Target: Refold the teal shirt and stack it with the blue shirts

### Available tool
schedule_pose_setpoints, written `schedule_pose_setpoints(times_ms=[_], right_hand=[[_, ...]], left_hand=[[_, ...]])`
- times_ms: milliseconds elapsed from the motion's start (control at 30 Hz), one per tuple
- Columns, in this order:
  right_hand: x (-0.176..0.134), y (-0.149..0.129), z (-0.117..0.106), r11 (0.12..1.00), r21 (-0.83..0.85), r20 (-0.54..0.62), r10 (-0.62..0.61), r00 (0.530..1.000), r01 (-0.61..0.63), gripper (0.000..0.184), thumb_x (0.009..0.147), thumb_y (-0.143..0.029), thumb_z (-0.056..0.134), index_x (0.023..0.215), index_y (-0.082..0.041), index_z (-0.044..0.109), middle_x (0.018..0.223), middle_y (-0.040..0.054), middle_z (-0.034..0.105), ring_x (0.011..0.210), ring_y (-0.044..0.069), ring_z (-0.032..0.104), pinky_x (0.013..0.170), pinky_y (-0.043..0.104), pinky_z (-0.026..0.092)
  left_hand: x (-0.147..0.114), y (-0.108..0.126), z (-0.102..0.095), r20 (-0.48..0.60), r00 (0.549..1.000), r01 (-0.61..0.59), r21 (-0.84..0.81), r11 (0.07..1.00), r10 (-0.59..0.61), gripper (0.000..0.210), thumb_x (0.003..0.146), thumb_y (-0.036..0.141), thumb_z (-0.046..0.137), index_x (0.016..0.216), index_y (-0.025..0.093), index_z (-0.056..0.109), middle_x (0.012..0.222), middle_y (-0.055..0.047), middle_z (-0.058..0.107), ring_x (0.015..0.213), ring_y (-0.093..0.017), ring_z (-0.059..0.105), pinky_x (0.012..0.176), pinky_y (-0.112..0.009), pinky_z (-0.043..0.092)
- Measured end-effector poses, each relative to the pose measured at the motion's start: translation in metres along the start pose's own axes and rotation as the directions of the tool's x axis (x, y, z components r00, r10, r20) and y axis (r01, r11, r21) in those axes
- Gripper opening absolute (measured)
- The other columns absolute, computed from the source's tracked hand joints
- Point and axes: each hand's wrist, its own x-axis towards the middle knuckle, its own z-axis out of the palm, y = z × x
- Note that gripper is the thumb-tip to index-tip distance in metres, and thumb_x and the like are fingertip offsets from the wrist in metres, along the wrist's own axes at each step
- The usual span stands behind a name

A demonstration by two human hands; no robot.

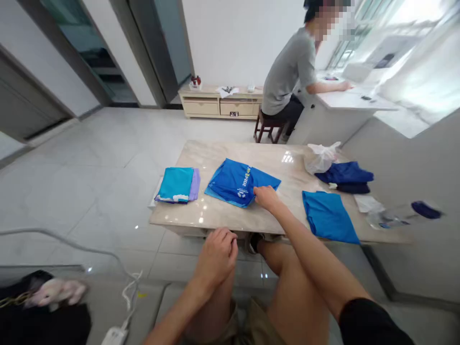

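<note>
A blue piece of folded fabric with white and yellow printing lies spread at a slant on the marble-topped table. My right hand pinches its near right edge, where the cloth bunches slightly. Over my knee, short of the table's front edge, my left hand rests with its fingers curled in and nothing visible in them. To the left sits a stack of folded fabric, teal on top with purple showing beneath. Right of my right forearm is a plain blue folded cloth.
Dark blue folded clothes, a white plastic bag and a clear bottle crowd the right end of the table. Beyond, a person in grey sits on a stool at a white desk. A cable crosses at left.
</note>
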Motion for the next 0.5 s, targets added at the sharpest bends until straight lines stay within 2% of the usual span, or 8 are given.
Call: schedule_pose_setpoints(times_ms=[100, 200, 300, 400, 500], right_hand=[[-0.009, -0.010, 0.004, 0.999, 0.015, -0.019, -0.043, 0.999, 0.043, 0.037, 0.104, -0.012, 0.050, 0.128, -0.020, 0.077, 0.132, 0.0153, 0.078, 0.130, 0.028, 0.069, 0.108, 0.038, 0.043], [-0.010, -0.016, 0.005, 0.996, 0.047, -0.025, -0.074, 0.997, 0.075, 0.036, 0.104, -0.012, 0.052, 0.125, -0.022, 0.079, 0.131, 0.0136, 0.079, 0.131, 0.028, 0.068, 0.107, 0.038, 0.044], [-0.006, -0.016, 0.000, 0.993, 0.078, -0.039, -0.089, 0.995, 0.092, 0.034, 0.103, -0.011, 0.054, 0.125, -0.020, 0.079, 0.130, 0.0152, 0.078, 0.130, 0.031, 0.068, 0.104, 0.038, 0.046], [-0.005, -0.010, -0.004, 0.988, 0.104, -0.060, -0.107, 0.992, 0.113, 0.031, 0.105, -0.014, 0.054, 0.127, -0.017, 0.076, 0.129, 0.0172, 0.077, 0.129, 0.032, 0.067, 0.099, 0.037, 0.048], [-0.007, -0.005, -0.001, 0.980, 0.130, -0.070, -0.143, 0.987, 0.151, 0.028, 0.106, -0.017, 0.056, 0.128, -0.019, 0.074, 0.128, 0.0138, 0.078, 0.126, 0.030, 0.068, 0.096, 0.035, 0.049]], left_hand=[[0.001, 0.002, -0.008, -0.012, 0.999, 0.044, -0.153, 0.987, -0.046, 0.019, 0.101, 0.015, 0.059, 0.103, 0.024, 0.076, 0.108, -0.005, 0.077, 0.104, -0.026, 0.072, 0.097, -0.042, 0.056], [0.013, -0.003, -0.019, -0.011, 0.997, 0.064, -0.334, 0.940, -0.071, 0.021, 0.102, 0.017, 0.058, 0.105, 0.027, 0.076, 0.112, -0.003, 0.077, 0.107, -0.021, 0.073, 0.096, -0.036, 0.058], [0.040, -0.020, -0.020, 0.000, 0.998, 0.059, -0.337, 0.940, -0.063, 0.021, 0.100, 0.018, 0.061, 0.113, 0.026, 0.074, 0.114, -0.004, 0.075, 0.108, -0.022, 0.072, 0.098, -0.036, 0.058], [0.079, -0.043, 0.005, -0.004, 0.999, 0.038, -0.218, 0.975, -0.040, 0.041, 0.090, 0.013, 0.068, 0.129, 0.023, 0.068, 0.127, -0.008, 0.072, 0.121, -0.027, 0.069, 0.110, -0.044, 0.055], [0.119, -0.059, 0.050, -0.032, 0.998, 0.046, -0.135, 0.990, -0.051, 0.062, 0.080, 0.008, 0.073, 0.140, 0.021, 0.062, 0.141, -0.013, 0.067, 0.136, -0.032, 0.063, 0.118, -0.050, 0.051]])
